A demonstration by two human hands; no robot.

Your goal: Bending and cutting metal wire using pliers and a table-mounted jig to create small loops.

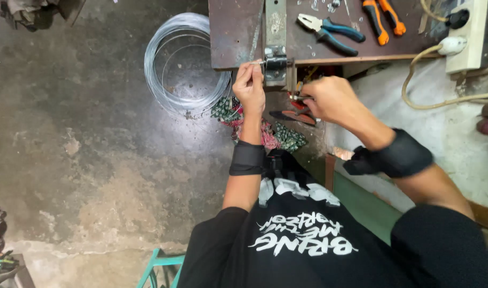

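My left hand [249, 85] pinches a thin piece of wire [257, 63] at the edge of a brown workbench [233, 37], right beside a small metal fixture [276, 66] bolted to the bench edge. My right hand [329, 98] is closed around a small tool [296, 97] whose tip shows just left of the fingers, below the fixture. Both wrists wear black bands.
A coil of silver wire [185, 64] lies on the concrete floor to the left. Blue-handled pliers [329, 32] and orange-handled pliers [382, 18] rest on the bench. A power strip with cords [468, 37] sits at right. Patterned cloth [265, 130] and red-handled cutters [294, 116] lie below the bench.
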